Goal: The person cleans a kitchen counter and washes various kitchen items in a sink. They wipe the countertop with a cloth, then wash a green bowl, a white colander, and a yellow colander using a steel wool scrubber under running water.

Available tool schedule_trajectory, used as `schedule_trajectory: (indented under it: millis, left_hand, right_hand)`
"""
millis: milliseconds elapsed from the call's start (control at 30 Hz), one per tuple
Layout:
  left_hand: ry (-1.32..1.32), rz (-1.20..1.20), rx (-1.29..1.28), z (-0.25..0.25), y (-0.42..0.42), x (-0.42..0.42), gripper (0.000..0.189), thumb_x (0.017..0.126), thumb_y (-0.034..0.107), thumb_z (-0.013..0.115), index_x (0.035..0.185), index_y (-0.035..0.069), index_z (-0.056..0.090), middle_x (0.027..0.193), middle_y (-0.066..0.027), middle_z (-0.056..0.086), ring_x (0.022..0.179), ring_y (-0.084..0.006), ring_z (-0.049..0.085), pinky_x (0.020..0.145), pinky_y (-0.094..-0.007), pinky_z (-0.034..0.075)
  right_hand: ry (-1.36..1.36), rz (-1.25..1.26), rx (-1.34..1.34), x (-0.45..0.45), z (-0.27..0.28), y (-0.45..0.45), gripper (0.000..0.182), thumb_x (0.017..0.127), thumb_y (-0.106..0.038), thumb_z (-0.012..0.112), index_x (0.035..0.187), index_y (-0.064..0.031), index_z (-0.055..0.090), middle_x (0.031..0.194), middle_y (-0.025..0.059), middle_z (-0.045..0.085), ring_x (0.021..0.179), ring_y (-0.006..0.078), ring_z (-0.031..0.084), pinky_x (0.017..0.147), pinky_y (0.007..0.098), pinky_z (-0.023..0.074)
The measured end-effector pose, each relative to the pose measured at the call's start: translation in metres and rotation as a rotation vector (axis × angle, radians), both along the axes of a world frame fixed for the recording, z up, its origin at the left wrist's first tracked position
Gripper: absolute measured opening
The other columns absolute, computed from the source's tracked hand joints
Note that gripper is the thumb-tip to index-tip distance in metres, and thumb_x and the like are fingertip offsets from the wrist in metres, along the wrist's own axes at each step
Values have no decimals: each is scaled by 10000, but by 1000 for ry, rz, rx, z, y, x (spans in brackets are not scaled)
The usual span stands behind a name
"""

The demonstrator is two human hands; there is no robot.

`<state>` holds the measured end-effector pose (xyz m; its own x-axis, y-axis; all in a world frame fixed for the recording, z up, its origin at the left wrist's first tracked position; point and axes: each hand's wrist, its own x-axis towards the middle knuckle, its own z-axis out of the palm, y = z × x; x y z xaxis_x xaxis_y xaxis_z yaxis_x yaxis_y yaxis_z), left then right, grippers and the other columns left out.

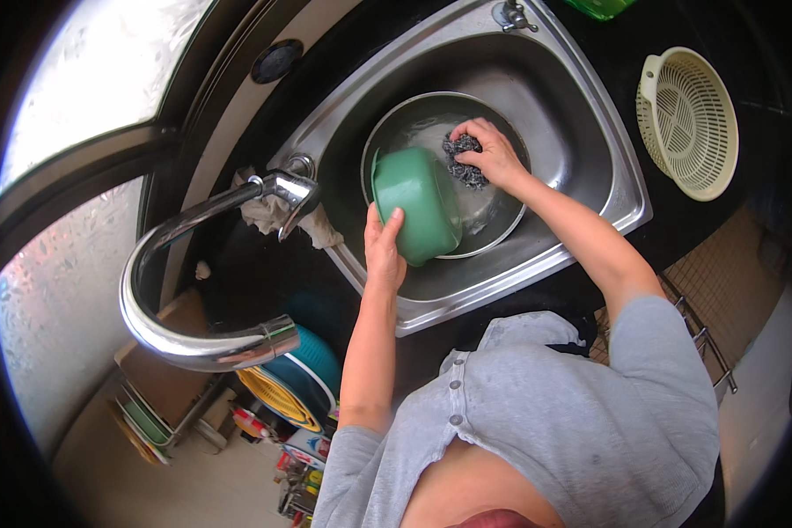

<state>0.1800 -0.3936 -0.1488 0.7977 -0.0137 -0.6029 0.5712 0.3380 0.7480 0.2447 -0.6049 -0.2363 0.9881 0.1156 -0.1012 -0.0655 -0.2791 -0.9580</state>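
My left hand [384, 245] grips a green plastic bowl [409, 198] by its rim, with the thumb on the outer wall. The bowl is tipped on its side, its base turned toward my right hand [492, 155]. That hand holds a dark grey scouring pad [463, 162] beside the base; whether the pad touches the bowl I cannot tell. Below both lies a wide round metal pan [495, 234] with some whitish liquid in it. The pan rests in a stainless steel sink [554, 125].
A chrome gooseneck faucet [171, 350] arches left of the sink, with a crumpled cloth [264, 211] at its base. A cream plastic colander [696, 125] stands on the dark counter at right. A small tap [516, 18] sits at the far corner. Colored baskets [280, 396] stand lower left.
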Motion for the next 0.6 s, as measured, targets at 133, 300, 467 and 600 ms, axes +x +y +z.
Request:
schedule_trajectory:
  millis: [133,300,467,600]
  left_hand:
    - [7,94,-153,-10,-6,-1,397,978,370,364,1146,44,515,1092,-41,570,996,-137,538,886,-276,413]
    - [-42,56,142,-4,-10,-3,456,988,413,319,971,45,587,901,2,582,837,-99,527,777,-241,411]
    - [-164,-58,241,12,-14,-13,299,975,284,419,820,52,526,774,47,456,724,-44,389,657,-208,337]
    - [-190,1,216,4,-5,-7,286,979,250,416,785,57,498,745,51,432,702,-37,367,631,-199,319]
  right_hand:
    - [-471,176,-143,-14,97,30,262,601,-152,597,858,-99,591,994,111,519,978,280,519,830,377,418]
    - [-633,324,-234,-19,84,55,192,625,-213,586,793,-121,585,905,67,559,918,250,544,743,369,427]
    - [-48,158,183,30,45,32,175,621,-149,595,779,-80,627,822,76,567,856,251,572,761,343,467]
    - [-456,390,8,6,95,50,174,613,-127,599,776,-87,643,842,70,575,829,239,574,756,320,465]
